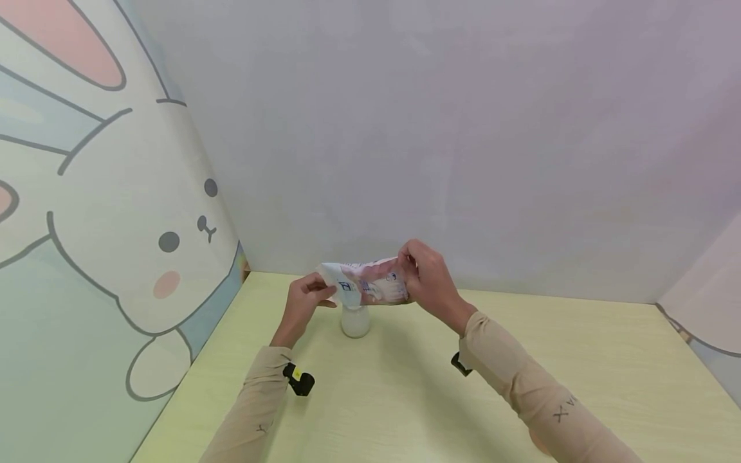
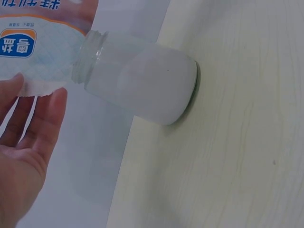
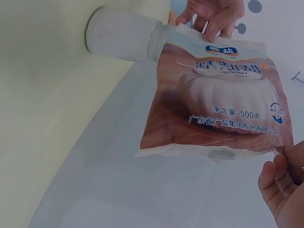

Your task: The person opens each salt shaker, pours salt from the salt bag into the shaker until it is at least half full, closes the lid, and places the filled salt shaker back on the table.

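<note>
A brown and pale-blue salt bag [image 1: 373, 284] is stretched sideways between the two hands, above the table. My left hand [image 1: 303, 299] pinches its pale end, where a torn edge shows in the left wrist view. At the other end, my right hand [image 1: 429, 280] grips a bottom corner of the bag [image 3: 216, 102]. A clear glass jar [image 2: 142, 78] stands upright under the pale end, with white contents inside. The bag's pale end overlaps the jar's open mouth in both wrist views.
The jar stands on a pale wooden table [image 1: 370, 399] toward its back edge. Behind it rises a plain grey wall [image 1: 440, 141]. On the left is a wall [image 1: 110, 225] with a rabbit drawing. Something pinkish [image 1: 539, 442] shows partly beneath the right sleeve.
</note>
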A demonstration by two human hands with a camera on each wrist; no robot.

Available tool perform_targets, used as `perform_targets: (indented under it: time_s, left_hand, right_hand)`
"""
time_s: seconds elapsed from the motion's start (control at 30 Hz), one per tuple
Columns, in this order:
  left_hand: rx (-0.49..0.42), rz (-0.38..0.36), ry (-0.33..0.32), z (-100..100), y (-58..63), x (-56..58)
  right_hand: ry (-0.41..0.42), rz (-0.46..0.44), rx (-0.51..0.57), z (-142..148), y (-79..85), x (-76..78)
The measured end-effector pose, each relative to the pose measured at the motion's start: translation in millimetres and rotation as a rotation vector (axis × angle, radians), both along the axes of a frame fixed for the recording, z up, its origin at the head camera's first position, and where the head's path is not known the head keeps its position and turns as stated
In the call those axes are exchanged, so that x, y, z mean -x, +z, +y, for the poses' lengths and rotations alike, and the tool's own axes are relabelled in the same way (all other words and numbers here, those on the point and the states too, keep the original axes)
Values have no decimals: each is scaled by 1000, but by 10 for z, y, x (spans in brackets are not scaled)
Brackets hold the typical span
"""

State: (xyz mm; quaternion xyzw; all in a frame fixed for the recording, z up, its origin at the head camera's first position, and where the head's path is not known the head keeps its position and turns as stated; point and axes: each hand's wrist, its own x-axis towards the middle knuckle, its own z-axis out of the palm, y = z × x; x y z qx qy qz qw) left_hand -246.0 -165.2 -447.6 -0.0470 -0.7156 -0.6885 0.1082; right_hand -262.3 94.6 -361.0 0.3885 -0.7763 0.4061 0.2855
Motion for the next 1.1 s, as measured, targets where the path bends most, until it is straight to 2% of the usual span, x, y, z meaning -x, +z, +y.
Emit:
perform_targets:
  time_s: [0.73,1.1]
  left_hand:
    - [0,-11,-1,38,10,-26]
    - [-26,-46,-17,34,56,-41]
  right_hand:
    - [0,1,17,22,9,-2]
    - [11,0,18,16,16,2]
